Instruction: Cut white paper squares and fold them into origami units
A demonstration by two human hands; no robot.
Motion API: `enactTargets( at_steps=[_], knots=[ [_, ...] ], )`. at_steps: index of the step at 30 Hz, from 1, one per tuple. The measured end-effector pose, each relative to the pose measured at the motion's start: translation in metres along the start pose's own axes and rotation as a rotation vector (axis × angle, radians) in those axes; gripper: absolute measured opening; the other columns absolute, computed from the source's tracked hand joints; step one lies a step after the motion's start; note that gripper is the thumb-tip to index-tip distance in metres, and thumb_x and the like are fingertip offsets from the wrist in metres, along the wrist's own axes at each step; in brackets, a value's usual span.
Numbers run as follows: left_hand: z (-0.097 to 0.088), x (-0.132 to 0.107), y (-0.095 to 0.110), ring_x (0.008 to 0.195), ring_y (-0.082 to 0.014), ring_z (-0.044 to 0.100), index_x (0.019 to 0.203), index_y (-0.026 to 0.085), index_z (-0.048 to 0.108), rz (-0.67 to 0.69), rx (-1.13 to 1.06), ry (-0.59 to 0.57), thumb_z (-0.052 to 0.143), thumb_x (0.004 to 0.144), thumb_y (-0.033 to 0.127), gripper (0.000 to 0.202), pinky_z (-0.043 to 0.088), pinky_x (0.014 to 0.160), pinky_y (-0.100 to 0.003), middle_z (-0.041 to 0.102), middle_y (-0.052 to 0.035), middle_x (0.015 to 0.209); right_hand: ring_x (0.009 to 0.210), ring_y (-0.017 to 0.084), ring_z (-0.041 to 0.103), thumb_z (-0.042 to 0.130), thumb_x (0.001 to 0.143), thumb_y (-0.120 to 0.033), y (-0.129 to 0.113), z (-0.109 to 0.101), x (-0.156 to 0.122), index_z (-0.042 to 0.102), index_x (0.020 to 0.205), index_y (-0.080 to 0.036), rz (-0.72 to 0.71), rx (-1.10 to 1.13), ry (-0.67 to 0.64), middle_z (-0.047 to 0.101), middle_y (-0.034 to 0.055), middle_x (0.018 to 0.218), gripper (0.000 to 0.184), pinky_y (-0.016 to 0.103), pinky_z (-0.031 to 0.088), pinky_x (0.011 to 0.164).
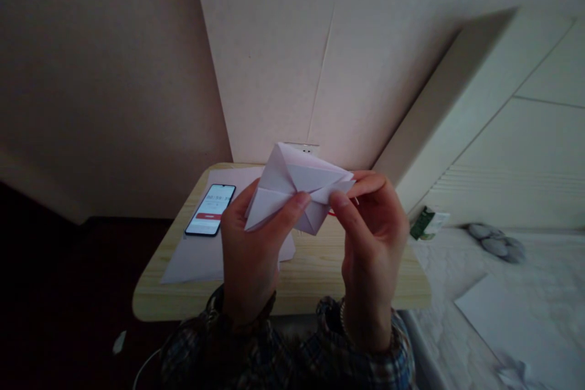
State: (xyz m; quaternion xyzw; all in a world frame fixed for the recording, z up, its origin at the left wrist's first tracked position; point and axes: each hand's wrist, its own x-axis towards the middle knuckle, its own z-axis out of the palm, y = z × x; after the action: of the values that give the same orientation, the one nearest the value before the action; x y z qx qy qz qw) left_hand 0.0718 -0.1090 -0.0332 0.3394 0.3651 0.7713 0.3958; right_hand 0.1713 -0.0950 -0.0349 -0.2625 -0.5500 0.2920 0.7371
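Note:
A folded piece of white paper (308, 178), creased into several triangular flaps, is held up above the small table between both hands. My left hand (256, 237) grips its left side, thumb pressed on the front near the centre and the other fingers behind. At the right corner, my right hand (372, 225) pinches a pointed flap between thumb and forefinger. The fingertips behind the paper are hidden.
On the wooden table (155, 280), a lit phone (211, 210) lies on white paper sheets (201, 262). A wall socket (308, 149) sits behind. To the right, a bed (452, 256) holds a green-and-white packet (428, 223), a grey object (496, 242) and more paper (516, 323).

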Motion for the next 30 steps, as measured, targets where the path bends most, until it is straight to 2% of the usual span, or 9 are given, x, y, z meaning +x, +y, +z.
enactTargets(
  at_steps=[9,14,20,24,30],
  knots=[
    [0.001,-0.001,0.001,0.056,-0.01,0.066,0.074,0.021,0.079,-0.003,0.008,0.026,0.087,0.069,0.017,0.01,0.054,0.052,-0.016,0.076,0.003,0.066,0.076,0.013,0.058,0.069,0.085,-0.019,0.001,-0.004,0.003,0.059,0.073,-0.022,0.077,0.002,-0.01,0.057,-0.0023,0.078,0.016,0.025,0.049,0.066],
    [0.001,0.0,0.001,0.057,-0.0107,0.066,0.075,0.021,0.079,-0.006,0.016,0.028,0.088,0.068,0.02,0.012,0.054,0.053,-0.017,0.076,0.0027,0.067,0.072,0.012,0.057,0.069,0.085,-0.02,0.001,-0.004,0.004,0.058,0.076,-0.023,0.085,-0.008,-0.011,0.058,-0.003,0.076,0.014,0.023,0.048,0.062],
    [0.0,0.0,0.0,0.055,-0.0102,0.065,0.073,0.021,0.079,-0.01,-0.004,0.018,0.089,0.068,0.023,0.011,0.053,0.05,-0.016,0.075,0.0024,0.065,0.071,0.012,0.06,0.071,0.084,-0.021,0.004,-0.006,0.005,0.065,0.088,-0.023,0.114,0.002,-0.022,0.063,-0.0027,0.08,0.008,0.023,0.049,0.06],
    [0.0,0.002,0.001,0.055,-0.0086,0.065,0.073,0.024,0.08,-0.027,-0.024,0.019,0.09,0.067,0.02,0.012,0.053,0.052,-0.014,0.076,0.0043,0.066,0.07,0.012,0.059,0.069,0.088,-0.022,0.004,-0.008,0.004,0.065,0.081,-0.023,0.098,-0.046,-0.069,0.063,-0.0042,0.075,0.007,0.023,0.049,0.062],
    [-0.002,0.003,0.001,0.058,-0.0117,0.066,0.074,0.024,0.079,-0.028,0.021,0.002,0.091,0.068,0.027,0.014,0.054,0.054,-0.017,0.076,0.0035,0.068,0.066,0.011,0.056,0.069,0.089,-0.02,0.004,-0.01,0.004,0.064,0.077,-0.022,0.085,-0.079,-0.053,0.059,-0.0051,0.07,0.014,0.023,0.044,0.059]
  ],
)
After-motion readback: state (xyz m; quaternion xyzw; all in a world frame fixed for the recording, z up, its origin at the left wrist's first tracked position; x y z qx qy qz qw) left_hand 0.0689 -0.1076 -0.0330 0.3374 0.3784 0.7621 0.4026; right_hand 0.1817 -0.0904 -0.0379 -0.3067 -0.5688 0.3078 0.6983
